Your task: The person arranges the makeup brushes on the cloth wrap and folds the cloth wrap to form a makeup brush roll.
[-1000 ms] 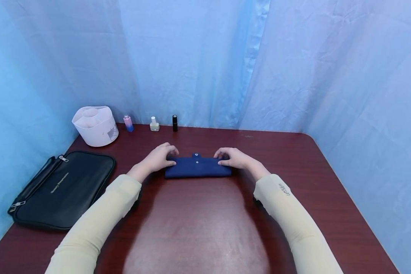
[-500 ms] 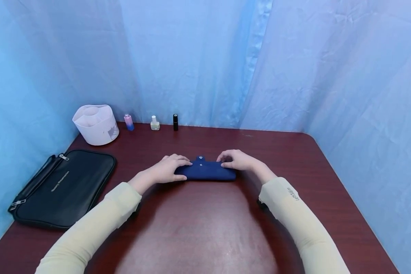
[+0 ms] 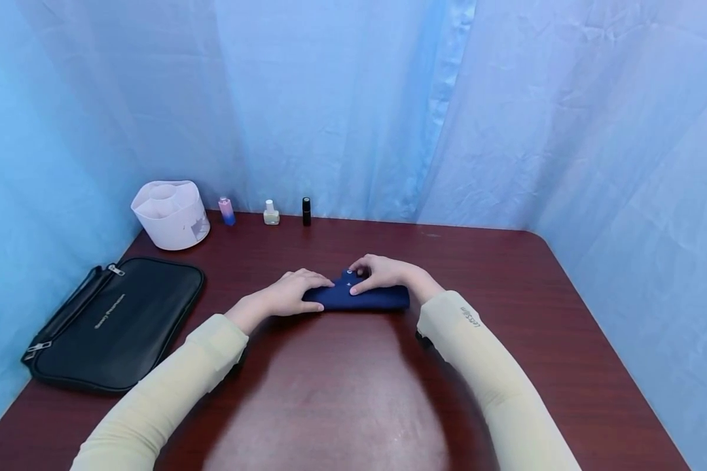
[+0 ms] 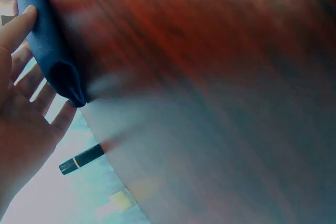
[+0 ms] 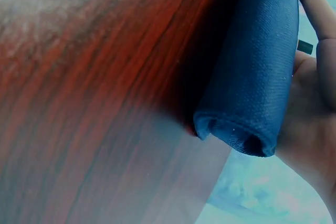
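A dark blue rolled-up pouch (image 3: 383,298) with a snap-button tab (image 3: 347,274) lies crosswise on the table in the head view. Over its left end is my left hand (image 3: 287,294), thumb on the near side and fingers across the top. The left wrist view shows that thumb on the pouch (image 4: 50,35), with the fingers spread along its other side. My right hand (image 3: 383,273) is at the tab, its fingers bent behind the tab and its thumb on the roll's front. In the right wrist view the roll's open end (image 5: 241,137) shows its hollow inside.
At the left lies a black zipped case (image 3: 118,320). Behind it stands a white round organizer (image 3: 173,222). Along the back edge are a pink-and-blue bottle (image 3: 226,211), a nail polish bottle (image 3: 271,214) and a black tube (image 3: 306,211). Blue curtains (image 3: 342,111) enclose the table (image 3: 477,261).
My left hand has moved right onto the pouch's left end. My right hand has slid left from its right end to the tab. The pouch has shifted slightly right.
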`<state>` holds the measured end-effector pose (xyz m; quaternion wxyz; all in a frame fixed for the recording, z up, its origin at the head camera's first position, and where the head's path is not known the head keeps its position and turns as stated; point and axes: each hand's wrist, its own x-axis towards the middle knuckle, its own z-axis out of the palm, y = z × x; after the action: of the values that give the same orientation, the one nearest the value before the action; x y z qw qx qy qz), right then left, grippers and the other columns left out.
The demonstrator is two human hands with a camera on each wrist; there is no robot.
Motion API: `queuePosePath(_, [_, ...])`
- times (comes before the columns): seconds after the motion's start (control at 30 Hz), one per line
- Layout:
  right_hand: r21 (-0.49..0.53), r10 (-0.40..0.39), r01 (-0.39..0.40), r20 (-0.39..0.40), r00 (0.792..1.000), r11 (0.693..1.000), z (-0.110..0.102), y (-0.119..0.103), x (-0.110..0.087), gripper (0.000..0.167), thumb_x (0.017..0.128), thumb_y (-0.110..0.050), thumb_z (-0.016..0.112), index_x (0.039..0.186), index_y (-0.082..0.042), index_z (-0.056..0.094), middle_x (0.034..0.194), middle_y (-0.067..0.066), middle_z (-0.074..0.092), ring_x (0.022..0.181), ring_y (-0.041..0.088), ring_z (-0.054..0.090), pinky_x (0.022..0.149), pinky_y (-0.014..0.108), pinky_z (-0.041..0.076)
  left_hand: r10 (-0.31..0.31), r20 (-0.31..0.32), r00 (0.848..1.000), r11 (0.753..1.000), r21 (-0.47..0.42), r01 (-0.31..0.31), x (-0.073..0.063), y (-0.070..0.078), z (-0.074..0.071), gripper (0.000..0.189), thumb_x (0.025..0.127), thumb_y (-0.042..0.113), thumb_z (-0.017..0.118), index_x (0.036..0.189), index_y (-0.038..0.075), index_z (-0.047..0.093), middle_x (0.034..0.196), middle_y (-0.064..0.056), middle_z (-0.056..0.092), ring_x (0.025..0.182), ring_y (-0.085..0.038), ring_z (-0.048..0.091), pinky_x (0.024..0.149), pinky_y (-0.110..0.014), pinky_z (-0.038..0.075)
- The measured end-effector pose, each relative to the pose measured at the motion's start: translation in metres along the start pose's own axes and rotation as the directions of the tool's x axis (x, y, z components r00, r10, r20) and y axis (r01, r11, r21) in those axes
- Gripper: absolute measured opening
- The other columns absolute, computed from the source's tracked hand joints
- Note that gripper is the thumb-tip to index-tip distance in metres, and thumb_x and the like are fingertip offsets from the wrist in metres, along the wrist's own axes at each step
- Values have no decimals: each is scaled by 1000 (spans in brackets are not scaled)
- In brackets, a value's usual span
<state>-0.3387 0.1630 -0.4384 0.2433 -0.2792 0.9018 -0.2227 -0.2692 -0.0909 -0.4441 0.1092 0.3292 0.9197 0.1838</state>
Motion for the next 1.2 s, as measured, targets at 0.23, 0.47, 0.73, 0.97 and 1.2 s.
queuePosePath(0.23, [96,-87,87,-3,996,992,4,-1,0,54,82,-41,72,123,-16,47,119,4,56,105,19,52,93,37,43,8,-9,1000,1000,14,-7,2,-1,1,49,89,34,65,135,19,53,138,-5,51,127,-25,40,104,-54,31])
queuePosePath(0.47, [14,-235,240,-156,959,971,15,1,-8,40,83,-35,72,117,-19,59,114,-2,59,101,17,54,92,35,46,11,-6,1000,1000,6,-11,1,0,0,50,89,34,65,135,19,52,138,-6,50,127,-26,40,103,-54,31])
queuePosePath(0.73, [-117,-384,367,-332,862,923,32,3,-15,35,85,-28,71,118,-20,63,113,-5,61,98,9,57,89,31,49,-3,-2,1000,1000,-17,3,1,-2,0,52,89,33,65,136,17,51,139,-7,49,127,-27,40,104,-54,30])
queuePosePath(0.97, [-204,-425,377,-328,843,904,34,0,-16,15,89,-26,67,102,-18,66,112,-1,60,102,12,57,88,31,49,-6,3,1000,1000,-14,6,2,-2,-1,52,89,34,65,136,16,51,140,-7,49,129,-28,39,105,-55,29])
queuePosePath(1.2, [-182,-410,369,-328,851,911,32,0,-11,6,91,-25,64,90,-20,66,107,-1,61,103,13,57,89,31,49,1,0,1000,999,-44,-1,1,-3,-1,53,90,33,63,138,16,49,142,-7,47,130,-28,40,107,-52,31])
